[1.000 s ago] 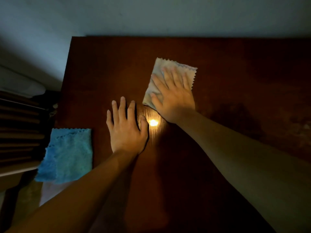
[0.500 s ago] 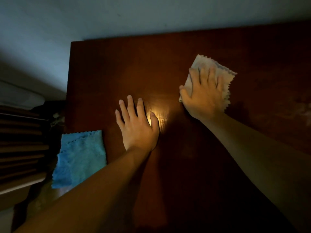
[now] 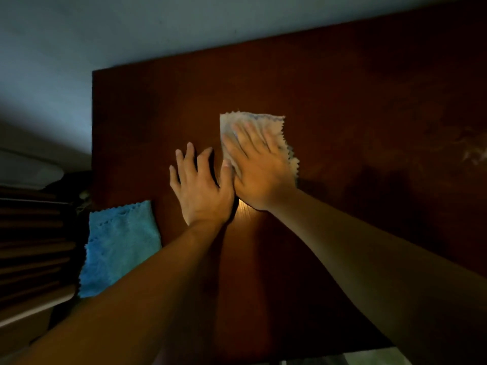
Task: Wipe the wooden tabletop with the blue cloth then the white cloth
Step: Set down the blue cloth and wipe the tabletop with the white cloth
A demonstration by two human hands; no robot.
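The dark reddish wooden tabletop (image 3: 342, 101) fills most of the head view. My right hand (image 3: 261, 169) presses flat on the white cloth (image 3: 274, 122) near the table's middle, fingers straight and blurred by motion. Just left of it, my left hand (image 3: 200, 188) rests flat on the bare wood with fingers spread, its thumb touching the right hand's side. The blue cloth (image 3: 118, 246) lies folded at the table's near left edge, overhanging it slightly, with no hand on it.
A pale wall (image 3: 131, 27) runs behind the table's far edge. Dark slatted furniture (image 3: 31, 246) stands left of the table. A bright light spot (image 3: 243, 206) shines on the wood between my wrists. Pale smudges (image 3: 471, 154) mark the wood at far right.
My right hand slid the white cloth right, then back left until it sits against my left hand. The left hand stayed flat on the wood. The blue cloth has not moved.
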